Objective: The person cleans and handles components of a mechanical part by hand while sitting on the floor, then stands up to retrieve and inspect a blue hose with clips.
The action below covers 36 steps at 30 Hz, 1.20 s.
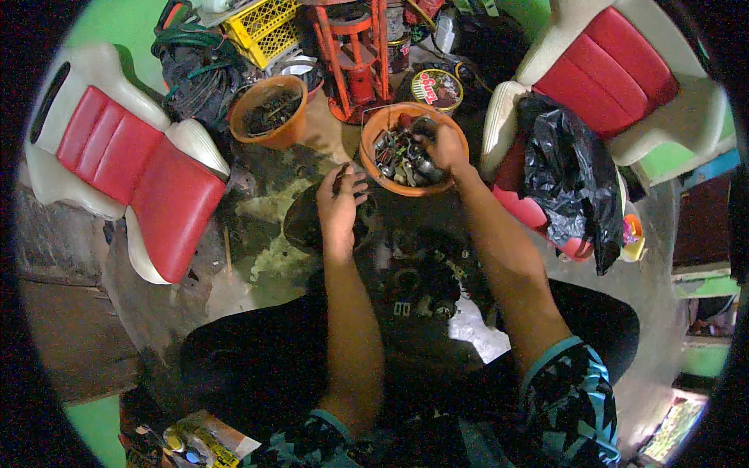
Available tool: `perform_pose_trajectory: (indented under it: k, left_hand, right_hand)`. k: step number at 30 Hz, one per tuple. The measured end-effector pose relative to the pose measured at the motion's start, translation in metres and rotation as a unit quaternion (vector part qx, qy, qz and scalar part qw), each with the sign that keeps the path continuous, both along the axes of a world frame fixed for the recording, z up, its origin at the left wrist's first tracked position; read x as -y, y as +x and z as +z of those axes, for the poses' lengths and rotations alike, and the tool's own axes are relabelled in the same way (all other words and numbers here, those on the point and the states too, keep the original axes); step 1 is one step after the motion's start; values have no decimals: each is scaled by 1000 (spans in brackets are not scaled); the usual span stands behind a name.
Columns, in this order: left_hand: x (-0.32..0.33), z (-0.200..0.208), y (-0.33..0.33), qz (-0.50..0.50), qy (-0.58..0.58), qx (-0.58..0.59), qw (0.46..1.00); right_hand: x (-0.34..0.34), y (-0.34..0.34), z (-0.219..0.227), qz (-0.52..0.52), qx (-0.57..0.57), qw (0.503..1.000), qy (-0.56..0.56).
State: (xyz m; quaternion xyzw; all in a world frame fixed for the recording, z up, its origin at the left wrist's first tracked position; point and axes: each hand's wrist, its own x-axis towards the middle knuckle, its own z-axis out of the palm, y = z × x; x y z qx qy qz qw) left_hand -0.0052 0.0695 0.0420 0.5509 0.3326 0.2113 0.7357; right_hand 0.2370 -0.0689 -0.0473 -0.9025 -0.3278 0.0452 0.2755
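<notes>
My right hand (445,145) reaches into an orange plastic bowl (373,129) filled with several small metal parts, its fingers closed among them. Which part it grips I cannot tell. My left hand (340,199) hovers just left of that bowl over a dark round engine part (300,222) on the floor. It pinches a small dark piece between thumb and fingers. Below both hands lies a dark greasy engine block (421,285).
A second orange bowl (269,109) with dark parts stands at the back left. Red-and-white car seats sit at the left (133,168) and right (616,70). A black plastic bag (569,179), a red stand (355,58), a yellow crate (261,27) and a round tin (437,87) surround the spot.
</notes>
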Motion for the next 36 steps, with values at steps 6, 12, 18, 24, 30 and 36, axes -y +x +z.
perform_pose_trajectory:
  k: [6,12,18,24,30,36]
  left_hand:
    - [13,-6,4,-77,48,-30,995]
    - [40,-71,11,-150,96,-74,981]
    - [117,-116,12,-265,112,-82,954]
    - [148,-161,19,-420,162,-91,889]
    - [105,-173,-3,-398,207,-163,879]
    - [114,-145,1,-371,135,-168,903]
  right_hand:
    - [100,-67,12,-202,114,920,315]
    - [166,-137,-38,-394,130,835,362]
    - [237,-190,-130,-527,18,818,230]
    - [274,-181,-206,-459,77,883,-51]
    - [198,-204,-152,-351,-99,931,4]
    - [192,-188,-140,-415,-98,885,187]
